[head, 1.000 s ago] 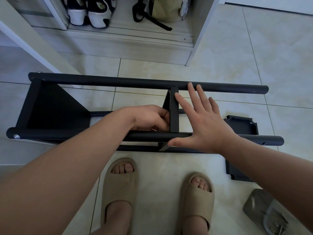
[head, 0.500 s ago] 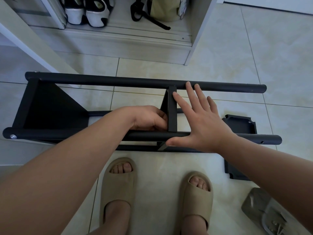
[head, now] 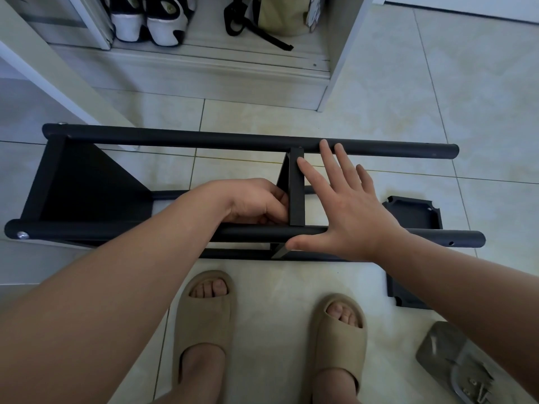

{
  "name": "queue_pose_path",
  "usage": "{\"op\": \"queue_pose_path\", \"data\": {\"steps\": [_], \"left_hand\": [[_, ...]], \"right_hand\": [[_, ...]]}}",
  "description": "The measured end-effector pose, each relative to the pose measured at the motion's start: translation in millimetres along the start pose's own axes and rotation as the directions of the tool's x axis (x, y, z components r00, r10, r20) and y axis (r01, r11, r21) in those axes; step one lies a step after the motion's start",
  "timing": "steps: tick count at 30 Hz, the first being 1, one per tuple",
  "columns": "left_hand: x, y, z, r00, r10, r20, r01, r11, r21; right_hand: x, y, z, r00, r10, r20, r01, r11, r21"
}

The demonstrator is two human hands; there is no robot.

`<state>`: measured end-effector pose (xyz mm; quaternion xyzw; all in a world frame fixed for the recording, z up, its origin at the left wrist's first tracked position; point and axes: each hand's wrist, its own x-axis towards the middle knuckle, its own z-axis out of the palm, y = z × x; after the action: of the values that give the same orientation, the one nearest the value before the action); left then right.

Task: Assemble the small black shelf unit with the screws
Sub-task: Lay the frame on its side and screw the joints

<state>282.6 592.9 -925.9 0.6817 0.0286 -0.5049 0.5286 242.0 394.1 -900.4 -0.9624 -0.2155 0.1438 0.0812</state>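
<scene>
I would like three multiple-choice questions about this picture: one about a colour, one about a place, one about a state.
1. The sandals are: A. red B. beige C. blue
2. The loose panel lies: A. on the floor at the frame's right end B. atop the frame C. upright on the sandals
3. The right hand is: A. a fist B. holding a tool C. open, fingers straight
Key: 1 B, both look beige; 2 A, it lies flat on the floor; 3 C, its fingers spread against the middle panel.
</scene>
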Motion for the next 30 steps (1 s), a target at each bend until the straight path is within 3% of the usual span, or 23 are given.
{"op": "queue_pose_path", "data": {"steps": [9,16,30], "left_hand": [[1.0,-1.6,0.7,1.0,-0.003,0.003,0.003,1.0,-0.026],[-2.2,-1.5,-1.1,0.996,-0.034,0.081,0.041,0.995,-0.087],[-1.4,-0.6,0.6,0.998,0.0,0.063,0.004,0.999,-0.053]], "right_hand": [[-0.2,0.2,0.0,1.0,-0.001,0.003,0.001,1.0,-0.002],[-0.5,-0.6,-1.2,1.0,0.004,0.009,-0.004,1.0,0.003],[-0.4,-0.6,-1.8,1.0,0.006,0.02,-0.006,1.0,-0.004]]}}
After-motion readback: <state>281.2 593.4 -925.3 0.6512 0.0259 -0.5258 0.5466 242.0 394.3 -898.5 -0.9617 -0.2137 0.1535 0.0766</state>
